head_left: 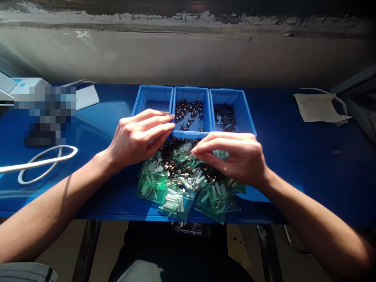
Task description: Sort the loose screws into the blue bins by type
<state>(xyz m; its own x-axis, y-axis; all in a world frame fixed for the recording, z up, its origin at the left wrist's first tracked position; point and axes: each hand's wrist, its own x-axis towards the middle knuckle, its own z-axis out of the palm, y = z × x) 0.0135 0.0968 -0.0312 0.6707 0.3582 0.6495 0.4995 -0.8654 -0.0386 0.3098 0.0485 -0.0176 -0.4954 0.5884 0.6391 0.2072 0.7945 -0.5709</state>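
My left hand (142, 135) hovers at the front of the left blue bin (154, 92), fingers stretched out and slightly apart, with nothing visible in it. Thumb and fingertips of my right hand (235, 154) come together in a pinch over the pile; whatever may lie between them is too small to make out. Below both hands is a heap of loose screws (170, 164) mixed with small green-tinted clear bags (176, 203) holding pale plugs and screws. Bronze-coloured screws (188, 109) lie in the middle bin (192, 91), dark screws (225, 115) in the right bin (227, 93).
The three bins stand side by side on a blue table (279, 156) before a grey wall (188, 55). A white cable (47, 162) loops at the left, beside a pixelated area. Brown paper (317, 107) lies at the right. The bags reach the table's front edge.
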